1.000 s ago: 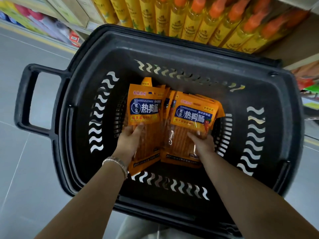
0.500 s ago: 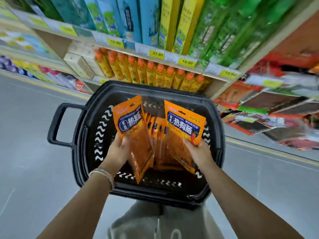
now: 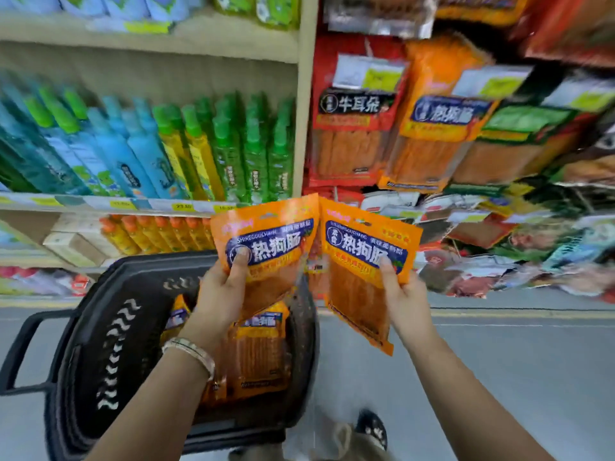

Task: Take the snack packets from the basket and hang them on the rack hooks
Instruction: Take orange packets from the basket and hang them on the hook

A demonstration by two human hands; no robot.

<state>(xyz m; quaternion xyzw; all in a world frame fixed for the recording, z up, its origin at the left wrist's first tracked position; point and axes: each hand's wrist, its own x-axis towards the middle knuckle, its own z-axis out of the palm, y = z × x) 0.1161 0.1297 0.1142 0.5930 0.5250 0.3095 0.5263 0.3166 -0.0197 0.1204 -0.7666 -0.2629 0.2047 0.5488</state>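
Note:
My left hand [image 3: 221,294] grips one orange snack packet [image 3: 269,237] with the thumb on its blue label. Another orange snack packet [image 3: 362,261] of the same kind is gripped by my right hand [image 3: 404,296]. Both packets are held upright, side by side, above the right rim of the black basket [image 3: 100,344]. More orange packets [image 3: 259,347] lie inside the basket. The rack [image 3: 432,128] at upper right carries hanging packets, among them the same orange kind [image 3: 436,134]. Its hooks are blurred.
Shelves [image 3: 149,201] at left hold blue, green and yellow bottles, with orange-capped bottles [image 3: 156,232] below. The basket's handle [image 3: 23,351] sticks out left. Grey floor [image 3: 515,361] lies to the right, and a shoe [image 3: 371,427] shows at the bottom.
Both hands have lifted their packets out of the basket and up to the right toward the rack. The view has swung up from the basket to the shelves.

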